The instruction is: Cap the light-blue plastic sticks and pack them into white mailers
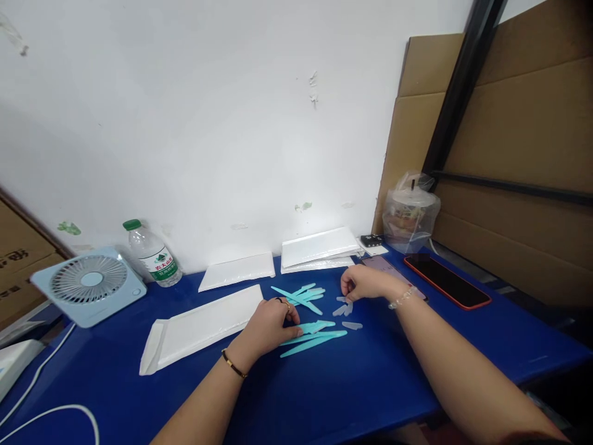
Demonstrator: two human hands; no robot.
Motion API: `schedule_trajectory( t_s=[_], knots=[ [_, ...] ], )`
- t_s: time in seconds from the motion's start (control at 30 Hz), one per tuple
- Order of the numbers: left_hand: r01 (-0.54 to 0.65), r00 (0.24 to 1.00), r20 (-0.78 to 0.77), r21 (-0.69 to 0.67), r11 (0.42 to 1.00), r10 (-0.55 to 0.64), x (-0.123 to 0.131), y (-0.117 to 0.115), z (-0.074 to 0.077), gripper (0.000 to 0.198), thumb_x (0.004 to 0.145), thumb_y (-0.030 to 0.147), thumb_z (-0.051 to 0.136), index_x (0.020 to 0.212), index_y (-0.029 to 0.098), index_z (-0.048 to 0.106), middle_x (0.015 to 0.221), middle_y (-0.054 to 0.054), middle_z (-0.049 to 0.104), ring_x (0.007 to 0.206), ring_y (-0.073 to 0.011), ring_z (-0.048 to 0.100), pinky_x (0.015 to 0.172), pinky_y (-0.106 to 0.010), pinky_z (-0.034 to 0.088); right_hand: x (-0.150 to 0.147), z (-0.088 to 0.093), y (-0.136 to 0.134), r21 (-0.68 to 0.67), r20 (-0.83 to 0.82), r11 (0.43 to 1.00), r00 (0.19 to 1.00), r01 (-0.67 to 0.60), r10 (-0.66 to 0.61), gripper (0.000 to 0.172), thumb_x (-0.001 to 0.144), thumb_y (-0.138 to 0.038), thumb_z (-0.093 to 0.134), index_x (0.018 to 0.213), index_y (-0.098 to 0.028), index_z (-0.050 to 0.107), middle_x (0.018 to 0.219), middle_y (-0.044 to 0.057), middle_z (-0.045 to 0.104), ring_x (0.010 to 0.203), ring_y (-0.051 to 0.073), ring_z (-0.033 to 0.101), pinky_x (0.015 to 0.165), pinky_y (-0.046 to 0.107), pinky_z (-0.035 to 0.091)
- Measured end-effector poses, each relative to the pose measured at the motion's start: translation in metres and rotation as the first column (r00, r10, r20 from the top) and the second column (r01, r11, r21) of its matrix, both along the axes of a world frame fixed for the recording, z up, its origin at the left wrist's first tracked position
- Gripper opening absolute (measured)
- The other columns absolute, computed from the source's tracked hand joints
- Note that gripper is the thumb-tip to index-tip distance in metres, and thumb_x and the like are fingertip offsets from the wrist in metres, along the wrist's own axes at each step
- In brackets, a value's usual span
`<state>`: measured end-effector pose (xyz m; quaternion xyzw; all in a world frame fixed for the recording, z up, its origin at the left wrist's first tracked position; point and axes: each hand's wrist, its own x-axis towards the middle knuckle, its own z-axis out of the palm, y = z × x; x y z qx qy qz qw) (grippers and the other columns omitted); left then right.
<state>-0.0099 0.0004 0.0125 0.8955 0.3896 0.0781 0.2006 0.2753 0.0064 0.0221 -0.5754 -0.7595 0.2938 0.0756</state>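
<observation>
My left hand (273,324) is closed, thumb and fingers pinching a turquoise eyebrow razor (317,327) low over the blue table. Just below it lies another turquoise eyebrow razor (315,343). Beyond my left hand, several more razors (303,298) are heaped crosswise. My right hand (365,283) has its fingertips pressed together at the small translucent blade caps (343,308); whether a cap sits between the fingers is hidden. One more translucent cap (352,325) lies apart, nearer to me.
A white padded envelope (199,327) lies left of the razors, with more white mailers (319,247) along the wall. A blue fan (92,284) and a water bottle (155,256) stand at left. Rightward are a red-edged phone (447,281) and a bagged cup (410,216).
</observation>
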Motion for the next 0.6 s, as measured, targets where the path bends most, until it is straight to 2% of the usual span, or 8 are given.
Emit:
schedule_trajectory(
  t_s=[0.1, 0.2, 0.3, 0.4, 0.5, 0.6],
  knots=[
    [-0.021, 1.000, -0.005, -0.060, 0.998, 0.021, 0.001, 0.001, -0.005, 0.017, 0.077, 0.038, 0.059, 0.077, 0.022, 0.065, 0.079, 0.000, 0.063, 0.073, -0.0151, 0.055, 0.061, -0.024, 0.037, -0.001, 0.000, 0.000, -0.012, 0.086, 1.000, 0.996, 0.004, -0.002, 0.010, 0.061, -0.021, 0.070, 0.070, -0.015, 0.067, 0.071, 0.005, 0.066, 0.062, 0.016, 0.058, 0.053, 0.023, 0.039],
    [-0.052, 0.999, -0.004, -0.113, 0.992, 0.052, 0.003, 0.001, -0.006, 0.020, 0.081, 0.037, 0.053, 0.078, 0.021, 0.064, 0.074, 0.000, 0.062, 0.068, -0.0145, 0.054, 0.057, -0.024, 0.034, -0.005, 0.001, -0.001, -0.014, 0.057, 1.000, 0.998, 0.015, -0.014, 0.009, 0.064, -0.021, 0.068, 0.069, -0.015, 0.065, 0.072, 0.006, 0.067, 0.064, 0.016, 0.058, 0.053, 0.023, 0.040],
    [-0.089, 0.996, -0.003, -0.151, 0.985, 0.089, 0.003, 0.002, -0.003, 0.023, 0.083, 0.038, 0.049, 0.079, 0.019, 0.062, 0.070, 0.000, 0.060, 0.065, -0.0145, 0.052, 0.055, -0.024, 0.032, -0.005, 0.006, -0.003, -0.066, -0.116, 0.998, 0.993, 0.006, -0.014, 0.012, 0.069, -0.026, 0.065, 0.073, -0.015, 0.063, 0.071, 0.005, 0.066, 0.062, 0.015, 0.058, 0.054, 0.023, 0.042],
    [-0.114, 0.992, 0.031, -0.163, 0.980, 0.121, 0.003, 0.003, 0.000, 0.026, 0.084, 0.040, 0.047, 0.080, 0.019, 0.061, 0.069, 0.000, 0.057, 0.065, -0.0144, 0.050, 0.054, -0.023, 0.031, -0.006, 0.010, -0.006, -0.103, -0.326, 0.990, 0.944, -0.092, 0.054, 0.021, 0.071, -0.034, 0.066, 0.079, -0.015, 0.064, 0.071, 0.004, 0.066, 0.062, 0.014, 0.059, 0.059, 0.023, 0.045],
    [-0.111, 0.989, 0.080, -0.157, 0.981, 0.125, 0.001, 0.005, 0.000, 0.027, 0.085, 0.041, 0.046, 0.080, 0.018, 0.060, 0.066, 0.001, 0.054, 0.063, -0.0138, 0.048, 0.053, -0.023, 0.029, -0.011, 0.012, -0.009, -0.097, -0.401, 0.987, 0.912, -0.131, 0.082, 0.028, 0.069, -0.040, 0.068, 0.080, -0.014, 0.065, 0.069, 0.003, 0.064, 0.061, 0.013, 0.058, 0.060, 0.024, 0.046],
    [-0.101, 0.985, 0.119, -0.157, 0.982, 0.121, 0.000, 0.006, -0.001, 0.026, 0.085, 0.040, 0.045, 0.079, 0.019, 0.058, 0.067, 0.001, 0.054, 0.063, -0.0137, 0.047, 0.054, -0.024, 0.030, -0.017, 0.012, -0.010, -0.089, -0.449, 0.990, 0.891, -0.113, 0.061, 0.028, 0.071, -0.040, 0.067, 0.081, -0.014, 0.064, 0.070, 0.003, 0.064, 0.060, 0.012, 0.059, 0.059, 0.024, 0.046]
  ],
)
